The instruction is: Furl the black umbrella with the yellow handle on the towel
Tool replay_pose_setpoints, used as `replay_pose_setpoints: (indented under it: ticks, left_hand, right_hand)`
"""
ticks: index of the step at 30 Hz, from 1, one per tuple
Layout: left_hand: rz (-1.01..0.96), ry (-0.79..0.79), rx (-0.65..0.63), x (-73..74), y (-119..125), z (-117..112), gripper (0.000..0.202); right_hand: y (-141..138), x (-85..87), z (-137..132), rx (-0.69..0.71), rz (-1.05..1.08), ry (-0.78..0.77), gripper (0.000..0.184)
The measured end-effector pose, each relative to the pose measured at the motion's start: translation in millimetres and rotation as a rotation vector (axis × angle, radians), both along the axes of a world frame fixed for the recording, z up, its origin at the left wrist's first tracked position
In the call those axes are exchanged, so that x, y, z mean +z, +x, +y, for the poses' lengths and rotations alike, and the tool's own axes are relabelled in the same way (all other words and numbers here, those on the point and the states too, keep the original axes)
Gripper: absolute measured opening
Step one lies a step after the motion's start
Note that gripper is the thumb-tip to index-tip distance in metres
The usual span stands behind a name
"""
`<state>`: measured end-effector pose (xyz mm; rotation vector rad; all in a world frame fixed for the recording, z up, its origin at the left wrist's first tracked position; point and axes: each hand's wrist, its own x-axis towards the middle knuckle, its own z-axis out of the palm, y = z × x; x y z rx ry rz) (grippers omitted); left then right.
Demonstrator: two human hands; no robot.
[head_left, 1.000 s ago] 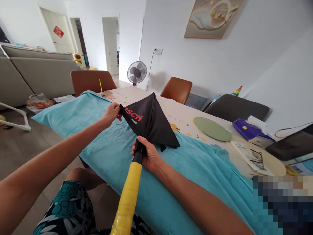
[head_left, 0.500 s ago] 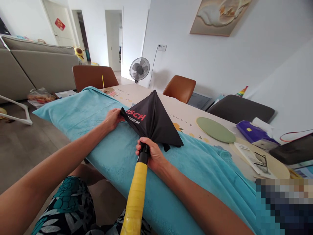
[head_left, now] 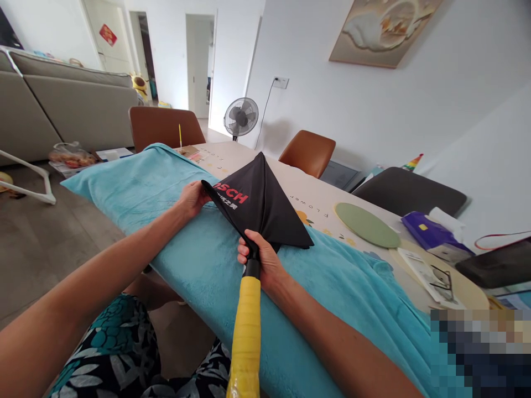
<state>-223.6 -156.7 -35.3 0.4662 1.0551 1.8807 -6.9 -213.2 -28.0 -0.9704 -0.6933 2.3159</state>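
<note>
A partly folded black umbrella point(head_left: 274, 199) with red lettering lies over the table, its canopy pointing away from me. Its handle point(head_left: 248, 326), wrapped in yellow tape, runs down toward my lap. My right hand point(head_left: 263, 257) is closed around the black part just above the yellow wrap, where the canopy gathers. With my left hand point(head_left: 194, 199) I pinch the canopy's left edge and hold it out to the side; some of those fingertips are hidden behind the fabric. Beneath both hands spreads a light blue blanket point(head_left: 186, 265).
On the right of the table point(head_left: 282, 174) lie a green oval placemat point(head_left: 367, 225), a purple tissue pack point(head_left: 431, 232) and eyeglasses point(head_left: 442, 279). Brown chairs point(head_left: 307, 153) and a fan point(head_left: 240, 117) stand beyond. A bag point(head_left: 68, 155) sits at far left.
The yellow handle's lower end has swung to the right, and my right hand has shifted slightly right with it. My left hand keeps its pinch on the canopy edge.
</note>
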Motion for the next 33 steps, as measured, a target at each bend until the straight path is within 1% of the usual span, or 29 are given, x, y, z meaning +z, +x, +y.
replay_pose_setpoints:
  ticks: [3,6,9,11,13,15,17,18,19,20,21,22,23,24,26,27,29,30,31,33]
  left_hand:
    - [0.023,0.018,0.007,0.7,-1,-1,0.019]
    - [0.096,0.020,-0.003,-0.4,-4,0,0.015]
    - [0.149,-0.023,-0.053,-4.6,-6,1,0.010]
    - [0.248,-0.062,-0.055,-8.9,-8,2,0.007]
    - [0.504,-0.133,-0.028,-12.1,-9,2,0.007]
    - [0.836,-0.273,-0.046,-10.6,-9,2,0.010]
    - [1.167,-0.439,-0.064,-2.0,-5,1,0.014]
    - [1.326,-0.476,-0.031,4.5,-1,0,0.014]
    - [1.483,-0.456,0.029,11.6,5,0,0.015]
    - [1.621,-0.382,0.099,18.1,13,0,0.017]
    - [1.730,-0.270,0.153,23.1,23,0,0.021]
    - [1.798,-0.156,0.152,25.4,34,1,0.026]
    - [1.828,-0.082,0.097,24.6,46,3,0.030]
    - [1.845,-0.052,0.004,20.4,56,5,0.033]
    - [1.855,-0.089,-0.190,4.3,72,10,0.038]
    - [1.830,-0.109,-0.255,-5.7,77,11,0.043]
    - [1.762,-0.082,-0.311,-23.4,80,14,0.050]
    - [1.715,-0.062,-0.320,-29.5,80,15,0.052]
    - [1.651,-0.047,-0.323,-33.1,79,17,0.052]
    - [1.435,-0.047,-0.328,-34.2,81,21,0.047]
  right_hand:
    - [0,0.9,-1,-0.014,-0.017,0.001,0.022]
    - [0,2.4,-2,-0.004,-0.035,0.007,0.021]
    - [0,3.0,-3,-0.008,-0.063,0.022,0.019]
    - [1,2.3,-3,-0.023,-0.088,0.034,0.018]
    - [1,0.8,-2,-0.021,-0.101,0.035,0.018]
    - [1,-1.1,-1,-0.004,-0.096,0.028,0.018]
    - [1,-2.8,0,0.018,-0.084,0.025,0.019]
    - [1,-3.3,0,0.024,-0.081,0.026,0.019]
    - [1,-3.6,0,0.031,-0.081,0.026,0.020]
    - [0,-3.5,0,0.033,-0.085,0.026,0.020]
    - [0,-3.1,0,0.032,-0.089,0.026,0.020]
    - [0,-2.5,0,0.030,-0.092,0.026,0.020]
    - [0,-1.7,0,0.026,-0.095,0.025,0.019]
    - [-1,-0.7,-1,0.024,-0.096,0.021,0.019]
    - [0,1.4,-2,0.014,-0.095,0.015,0.019]
    - [0,2.5,-2,0.007,-0.094,0.011,0.018]
    - [1,5.0,-2,-0.008,-0.081,0.005,0.018]
    - [2,6.8,-2,-0.008,-0.065,0.002,0.019]
    - [2,9.3,-1,-0.007,-0.045,-0.002,0.019]
    - [4,16.9,0,-0.013,0.008,-0.014,0.019]
